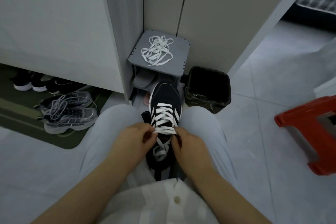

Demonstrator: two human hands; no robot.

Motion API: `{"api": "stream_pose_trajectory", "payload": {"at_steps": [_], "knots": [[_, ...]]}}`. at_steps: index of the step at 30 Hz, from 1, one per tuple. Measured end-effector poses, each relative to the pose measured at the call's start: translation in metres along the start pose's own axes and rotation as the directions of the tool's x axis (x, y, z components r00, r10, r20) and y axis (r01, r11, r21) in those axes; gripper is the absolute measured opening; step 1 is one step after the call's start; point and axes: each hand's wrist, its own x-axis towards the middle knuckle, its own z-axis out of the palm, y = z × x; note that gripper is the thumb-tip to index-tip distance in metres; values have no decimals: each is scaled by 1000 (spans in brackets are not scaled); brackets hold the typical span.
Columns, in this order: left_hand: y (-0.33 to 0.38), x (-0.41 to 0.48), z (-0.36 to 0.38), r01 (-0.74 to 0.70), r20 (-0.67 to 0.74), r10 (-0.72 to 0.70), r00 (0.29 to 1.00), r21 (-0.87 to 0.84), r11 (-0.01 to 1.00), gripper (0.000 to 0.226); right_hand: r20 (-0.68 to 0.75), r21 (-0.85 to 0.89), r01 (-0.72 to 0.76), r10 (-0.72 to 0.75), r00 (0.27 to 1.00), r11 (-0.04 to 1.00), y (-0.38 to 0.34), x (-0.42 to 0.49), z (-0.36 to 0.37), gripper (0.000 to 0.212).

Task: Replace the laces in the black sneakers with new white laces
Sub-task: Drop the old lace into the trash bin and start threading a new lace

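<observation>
Your black sneaker point(164, 96) sits mid-frame between your knees. Its long axis runs bottom to top, with the toe toward the upper edge and the heel toward you. The white lace point(164, 114) is flat, soft and light, so it should slide through eyelets but twist easily. Hold it flat, close to an eyelet. Your left hand point(135, 138) and right hand point(189, 143) each pinch it at the row nearest you, fingers curled narrow. Its free ends seem loosely crossed over the tongue, though blur hides the detail. A spare lace point(156, 50) lies on the grey stand point(181, 60), upper centre.
</observation>
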Motion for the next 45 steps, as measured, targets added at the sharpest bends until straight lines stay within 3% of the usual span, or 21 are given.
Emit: {"api": "stream_pose_trajectory", "payload": {"at_steps": [3,7,11,15,18,21,23,25,27,30,32,34,36,38,39,41,43,45], "knots": [[-6,-3,0,-59,-18,60,998,57,997,45,-89,44,-8,11,996,999,-2,-1,9,18],[-8,-1,-7,-100,11,99,995,67,993,33,-184,120,9,13,983,993,-1,5,11,17],[-1,13,-13,-99,12,99,995,92,991,26,-176,182,4,29,984,983,3,12,7,16],[6,23,-16,23,145,5,989,-193,981,16,-98,369,-102,148,984,924,4,16,-2,14],[9,24,-16,234,310,-97,946,-444,865,31,-19,458,-188,220,975,869,5,19,-8,22],[9,28,-23,303,396,-97,913,-499,812,25,31,423,-198,204,978,884,4,21,-13,21],[7,33,-34,239,408,-75,910,-367,899,23,100,387,-192,166,981,902,1,22,-15,20],[5,42,-51,-4,404,-4,915,19,1000,21,194,408,-203,132,972,890,-3,25,-20,24],[3,50,-69,-167,422,13,906,329,930,12,272,484,-223,97,957,846,-6,29,-32,30],[-1,57,-87,-233,474,-56,879,528,817,24,300,627,-255,74,951,736,-7,38,-60,41],[0,59,-87,-274,510,-62,858,556,785,28,284,543,-188,32,958,819,-5,43,-74,34],[1,60,-87,-266,519,-37,854,498,825,24,293,379,-56,-62,954,924,-2,44,-81,15],[-1,60,-98,-214,503,-21,864,403,890,15,276,100,141,-164,947,985,7,44,-81,10],[-16,62,-120,-158,410,-25,912,406,900,18,171,-228,277,-242,955,933,19,44,-76,13],[-25,62,-134,-95,326,-46,944,405,909,22,113,-314,288,-266,957,905,25,44,-73,12],[-40,61,-155,69,162,-120,979,292,954,27,9,-340,276,-290,957,899,38,44,-65,6],[-45,56,-155,185,96,-203,974,168,968,28,-150,-282,230,-279,949,932,49,45,-59,3],[-45,53,-138,292,11,-291,957,-19,956,28,-363,-186,92,-156,919,978,54,45,-61,8]]}}
